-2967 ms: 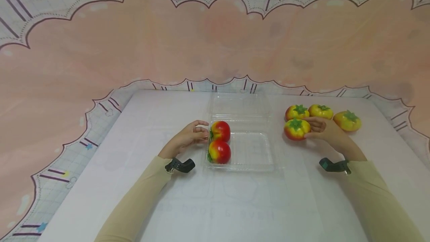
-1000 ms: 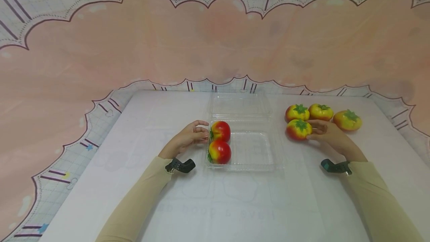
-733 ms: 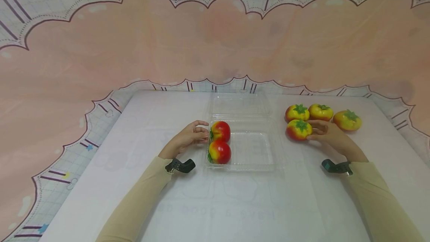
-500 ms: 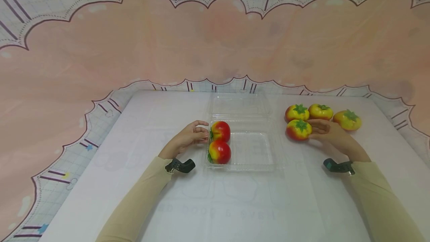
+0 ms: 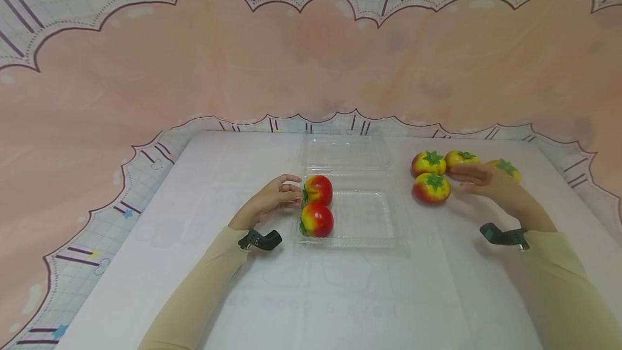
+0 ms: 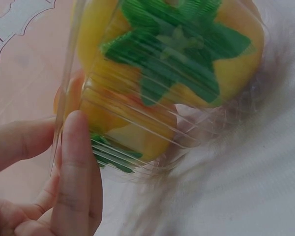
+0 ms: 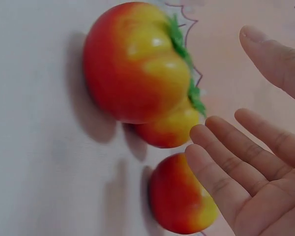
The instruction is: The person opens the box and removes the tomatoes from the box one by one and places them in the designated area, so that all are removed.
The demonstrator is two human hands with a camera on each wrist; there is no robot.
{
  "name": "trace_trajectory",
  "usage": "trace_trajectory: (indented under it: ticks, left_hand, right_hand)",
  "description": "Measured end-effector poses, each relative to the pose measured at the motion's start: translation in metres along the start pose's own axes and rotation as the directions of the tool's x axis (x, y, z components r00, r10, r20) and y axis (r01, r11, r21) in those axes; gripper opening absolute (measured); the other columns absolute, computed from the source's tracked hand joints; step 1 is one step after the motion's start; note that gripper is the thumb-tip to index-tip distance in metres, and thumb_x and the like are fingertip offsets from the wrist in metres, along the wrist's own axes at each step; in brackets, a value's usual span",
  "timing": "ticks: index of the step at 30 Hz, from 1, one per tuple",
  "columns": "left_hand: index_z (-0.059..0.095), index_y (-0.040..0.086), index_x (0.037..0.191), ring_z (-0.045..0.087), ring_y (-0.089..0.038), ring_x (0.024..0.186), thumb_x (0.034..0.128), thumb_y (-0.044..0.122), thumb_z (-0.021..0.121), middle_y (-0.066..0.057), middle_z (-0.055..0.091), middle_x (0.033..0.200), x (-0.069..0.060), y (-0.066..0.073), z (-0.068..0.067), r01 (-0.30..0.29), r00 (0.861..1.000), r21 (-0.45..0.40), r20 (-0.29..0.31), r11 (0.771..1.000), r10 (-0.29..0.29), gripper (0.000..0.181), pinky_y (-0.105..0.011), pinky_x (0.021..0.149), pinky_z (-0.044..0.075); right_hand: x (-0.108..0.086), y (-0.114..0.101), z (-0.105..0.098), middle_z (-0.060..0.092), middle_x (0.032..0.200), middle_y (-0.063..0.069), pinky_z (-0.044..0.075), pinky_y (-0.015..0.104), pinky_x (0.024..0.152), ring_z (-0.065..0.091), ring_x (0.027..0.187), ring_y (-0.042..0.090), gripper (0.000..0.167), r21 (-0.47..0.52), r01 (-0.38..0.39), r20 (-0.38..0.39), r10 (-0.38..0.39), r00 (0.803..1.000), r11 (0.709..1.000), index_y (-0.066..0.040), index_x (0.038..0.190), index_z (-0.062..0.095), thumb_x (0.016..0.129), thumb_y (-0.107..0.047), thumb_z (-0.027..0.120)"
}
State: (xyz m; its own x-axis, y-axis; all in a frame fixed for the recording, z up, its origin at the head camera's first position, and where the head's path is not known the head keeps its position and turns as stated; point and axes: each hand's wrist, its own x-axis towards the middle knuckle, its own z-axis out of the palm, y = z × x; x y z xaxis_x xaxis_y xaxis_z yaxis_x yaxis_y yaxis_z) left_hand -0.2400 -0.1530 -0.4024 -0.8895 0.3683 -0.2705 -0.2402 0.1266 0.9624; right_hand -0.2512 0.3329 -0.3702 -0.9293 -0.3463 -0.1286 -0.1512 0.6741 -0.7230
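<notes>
My left hand (image 5: pixel 274 199) pinches the left rim of a clear plastic box (image 5: pixel 364 215), thumb and fingers on either side of its wall. Two red-and-yellow toy tomatoes lie in the box's left part, a rear one (image 5: pixel 320 189) and a front one (image 5: pixel 318 220); their green tops show through the wall in the left wrist view. My right hand (image 5: pixel 486 180) holds nothing, its fingers extended. It hovers just right of a toy tomato (image 5: pixel 430 190), apart from it, partly covering a yellow one (image 5: pixel 507 168).
Behind the near right tomato stand a toy tomato (image 5: pixel 427 162) and a yellower one (image 5: pixel 460 159). The box's lid (image 5: pixel 347 153) lies folded back toward the rear. A printed cloth (image 5: pixel 311 69) hangs behind the white tabletop (image 5: pixel 340 301).
My right hand has let go of the near toy tomato and drawn back to the right, its fingers straightening. The tomato sits slightly nearer the rear group than at first. My left hand has stayed put.
</notes>
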Motion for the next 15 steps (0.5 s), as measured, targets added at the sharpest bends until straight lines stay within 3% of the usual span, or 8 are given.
trace_trajectory:
  ticks: [3, 4, 12, 15]
  left_hand:
    - [0.030, -0.003, 0.136, 0.061, -0.006, 0.076, 0.0927, 0.002, 0.051, 0.005, 0.057, 0.086, 0.000, 0.000, 0.000, 0.000, 1.000, 0.000, 0.000, 1.000, 0.000, 0.048, -0.019, 0.076, 0.056]
    - [0.030, -0.003, 0.136, 0.061, -0.006, 0.076, 0.0927, 0.001, 0.051, 0.005, 0.057, 0.086, 0.000, 0.000, 0.000, 0.001, 1.000, -0.001, -0.001, 1.000, -0.001, 0.049, -0.019, 0.076, 0.056]
    - [0.030, -0.004, 0.135, 0.061, -0.006, 0.077, 0.0927, 0.000, 0.050, 0.006, 0.057, 0.085, -0.001, 0.000, 0.001, -0.007, 1.000, -0.014, 0.003, 1.000, 0.007, 0.048, -0.019, 0.075, 0.056]
    - [0.030, -0.003, 0.135, 0.062, -0.006, 0.077, 0.0933, 0.001, 0.050, 0.005, 0.057, 0.087, -0.002, 0.001, 0.001, 0.003, 1.000, -0.014, -0.008, 1.000, -0.003, 0.047, -0.019, 0.076, 0.056]
  right_hand:
    - [0.000, -0.003, -0.003, 0.045, 0.140, 0.022, 0.049, 0.012, 0.085, 0.049, 0.107, -0.017, 0.056, 0.012, 0.023, -0.016, -0.023, 1.000, 1.000, -0.005, 0.141, 0.038, 0.093, -0.027, 0.058]
    - [0.000, -0.005, -0.004, 0.045, 0.140, 0.023, 0.049, 0.011, 0.083, 0.046, 0.104, -0.021, 0.057, 0.017, 0.029, -0.018, -0.029, 0.999, 0.999, -0.005, 0.141, 0.038, 0.093, -0.026, 0.058]
    - [0.000, -0.027, -0.009, 0.044, 0.143, 0.015, 0.050, 0.015, 0.088, 0.043, 0.104, -0.022, 0.059, -0.049, 0.014, -0.039, -0.015, 0.999, 0.999, -0.010, 0.140, 0.041, 0.090, -0.031, 0.062]
    - [0.001, -0.037, -0.008, 0.043, 0.143, 0.018, 0.049, 0.013, 0.088, 0.047, 0.109, -0.016, 0.057, -0.034, 0.041, -0.032, -0.042, 0.999, 0.999, -0.007, 0.140, 0.041, 0.090, -0.027, 0.062]
